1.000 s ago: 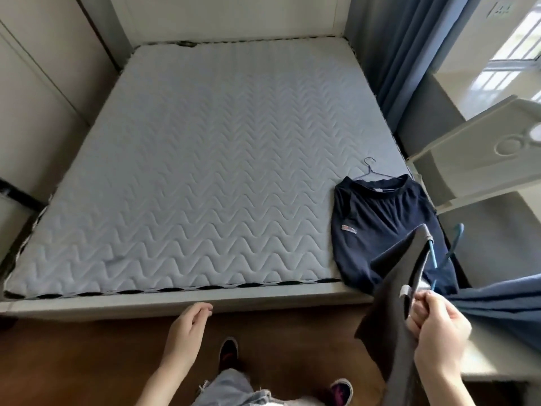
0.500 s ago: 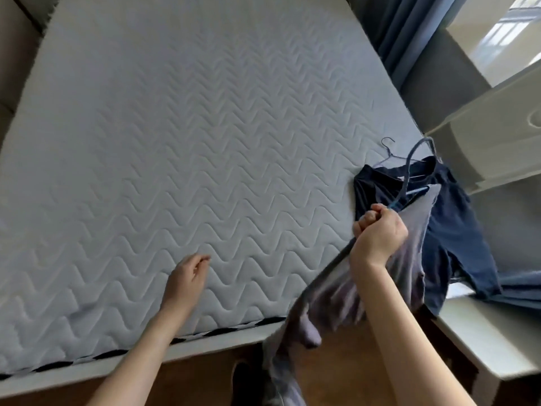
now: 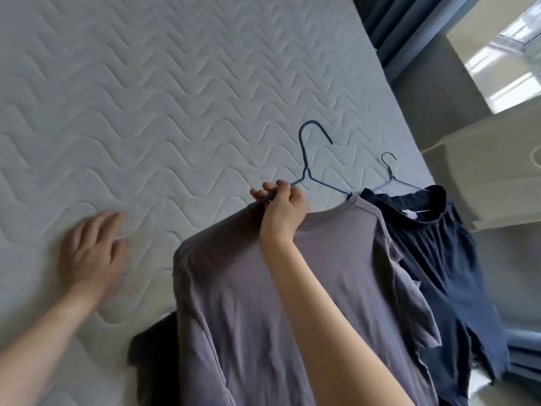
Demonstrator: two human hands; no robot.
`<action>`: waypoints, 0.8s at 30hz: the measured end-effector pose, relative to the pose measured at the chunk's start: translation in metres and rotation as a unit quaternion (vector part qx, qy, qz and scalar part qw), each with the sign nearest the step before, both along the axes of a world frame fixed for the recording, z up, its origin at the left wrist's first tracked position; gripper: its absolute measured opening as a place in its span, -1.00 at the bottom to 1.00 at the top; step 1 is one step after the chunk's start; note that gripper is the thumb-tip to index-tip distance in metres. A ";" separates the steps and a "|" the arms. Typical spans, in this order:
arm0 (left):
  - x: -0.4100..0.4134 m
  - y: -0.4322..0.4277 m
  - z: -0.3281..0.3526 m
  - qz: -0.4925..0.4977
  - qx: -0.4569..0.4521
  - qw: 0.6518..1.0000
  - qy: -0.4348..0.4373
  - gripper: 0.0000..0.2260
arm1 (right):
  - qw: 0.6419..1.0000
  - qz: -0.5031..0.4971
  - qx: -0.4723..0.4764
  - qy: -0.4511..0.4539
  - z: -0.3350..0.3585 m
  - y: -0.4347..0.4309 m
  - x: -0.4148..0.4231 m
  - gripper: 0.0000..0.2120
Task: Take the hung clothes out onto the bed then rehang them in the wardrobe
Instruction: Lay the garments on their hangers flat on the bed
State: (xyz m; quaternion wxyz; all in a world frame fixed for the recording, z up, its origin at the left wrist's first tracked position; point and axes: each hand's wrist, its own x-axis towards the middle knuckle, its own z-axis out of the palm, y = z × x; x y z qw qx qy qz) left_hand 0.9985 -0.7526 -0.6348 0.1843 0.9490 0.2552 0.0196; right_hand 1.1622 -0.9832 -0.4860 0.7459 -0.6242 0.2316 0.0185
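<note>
Grey T-shirt [image 3: 263, 303] on a blue hanger [image 3: 310, 159], held above the near part of the bed [image 3: 175, 98], lower half running out of view. Right hand [image 3: 281, 209]: arm extended forward, fingers [image 3: 272, 187] curled round the hanger's left shoulder wire at the collar, hook pointing away. Left hand [image 3: 90, 253]: palm down over the bed to the left, fingers straight and loosely spread, holding nothing; blurred, so contact with the surface cannot be told. Navy garment [image 3: 439, 259] on a wire hanger [image 3: 392, 174] lies on the bed just right of the T-shirt, partly overlapped by its sleeve
</note>
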 end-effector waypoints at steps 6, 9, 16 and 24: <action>-0.006 0.010 -0.047 -0.010 -0.003 0.999 -0.036 -0.46 | 0.997 -0.036 0.058 0.037 -0.046 0.041 0.018 -0.77; -0.010 0.011 -0.046 -0.005 -0.007 1.000 0.027 -0.39 | 0.993 -0.046 0.109 0.019 -0.043 0.083 0.020 -0.77; -0.005 0.001 -0.027 -0.009 0.040 0.999 -0.013 -0.47 | 0.987 -0.109 0.101 0.052 -0.060 0.122 0.090 -0.78; -0.002 -0.002 -0.029 -0.001 0.103 0.991 -0.081 -0.57 | 0.967 0.044 -0.208 0.137 -0.115 0.094 0.113 -0.67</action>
